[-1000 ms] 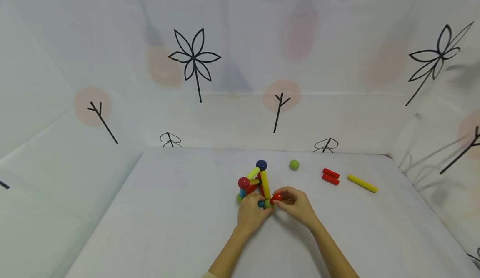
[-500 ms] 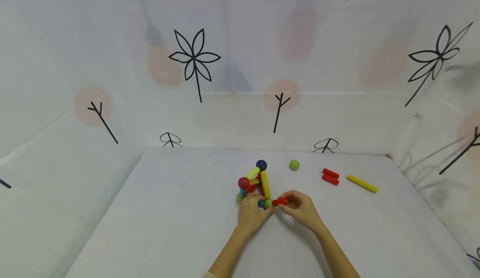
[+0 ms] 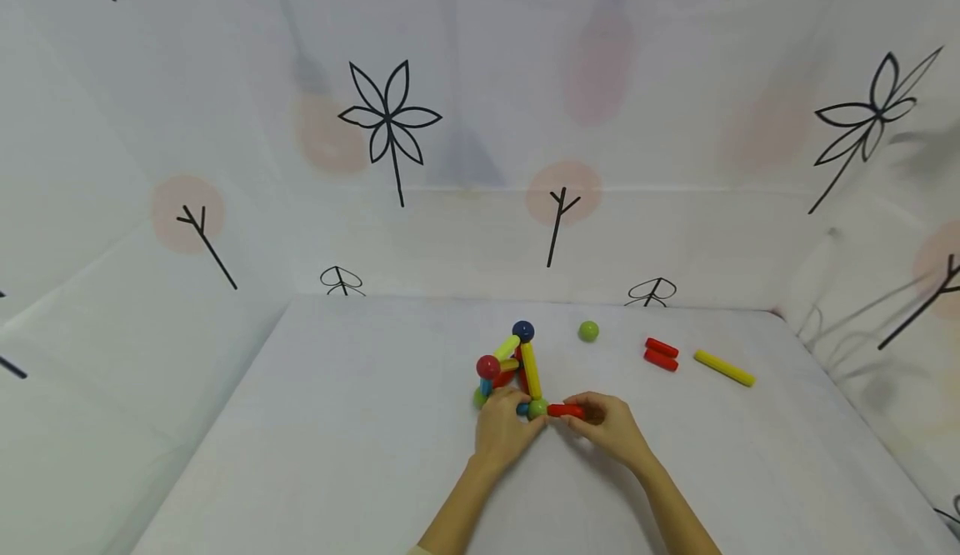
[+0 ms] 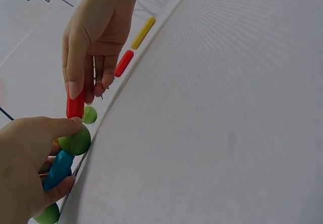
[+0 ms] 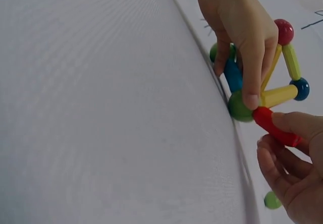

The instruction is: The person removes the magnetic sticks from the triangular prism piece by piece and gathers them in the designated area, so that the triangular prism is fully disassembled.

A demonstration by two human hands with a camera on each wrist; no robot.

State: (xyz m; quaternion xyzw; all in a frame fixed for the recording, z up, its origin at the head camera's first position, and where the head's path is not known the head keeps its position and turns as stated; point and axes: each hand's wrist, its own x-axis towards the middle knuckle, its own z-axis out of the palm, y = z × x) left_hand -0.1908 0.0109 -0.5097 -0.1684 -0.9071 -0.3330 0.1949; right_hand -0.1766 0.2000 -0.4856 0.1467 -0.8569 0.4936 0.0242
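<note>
One red rod [image 3: 564, 411] is touching the near green ball [image 3: 537, 409] of the frame [image 3: 531, 370]; the right hand [image 3: 609, 428] is pinching its right end, apparently keeping it aligned, while the left hand [image 3: 504, 426] is gripping around the blue rod [image 4: 59, 168], seemingly for steadiness.

Left hand [image 3: 504, 424]: thumb and fingers bent in a grip
Right hand [image 3: 609, 428]: thumb and fingertips pinching, near the left
Forearms [image 3: 459, 501]: bare, angled inward
</note>
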